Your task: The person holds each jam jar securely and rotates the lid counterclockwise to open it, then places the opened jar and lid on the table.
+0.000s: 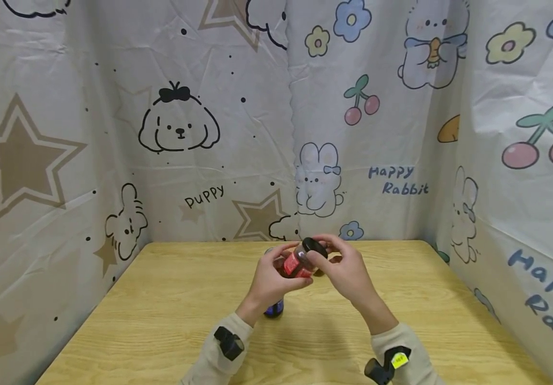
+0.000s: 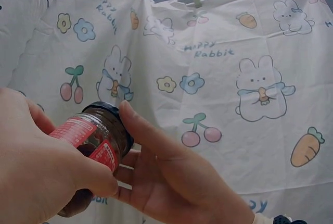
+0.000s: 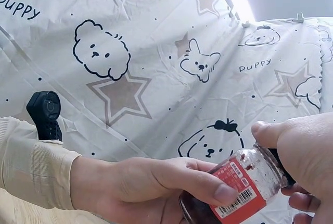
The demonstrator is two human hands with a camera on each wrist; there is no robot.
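A glass jar [image 1: 298, 263] with a red label and dark contents is tilted above the table, its top toward the right. My left hand [image 1: 270, 278] grips the jar round its body, the thumb across the label in the right wrist view. On the jar's mouth is a black lid [image 1: 314, 247]. My right hand [image 1: 348, 270] holds this lid by its rim, between thumb and fingers. Smears of the dark contents show inside the glass [image 3: 254, 165] below the lid.
A blue object with a dark base [image 1: 274, 308] stands on the wooden table [image 1: 185, 315], partly hidden behind my left hand and wrist. Another small dark thing [image 1: 318, 272] shows between the hands. Patterned cloth curtains [image 1: 238, 107] enclose the table at the back and sides.
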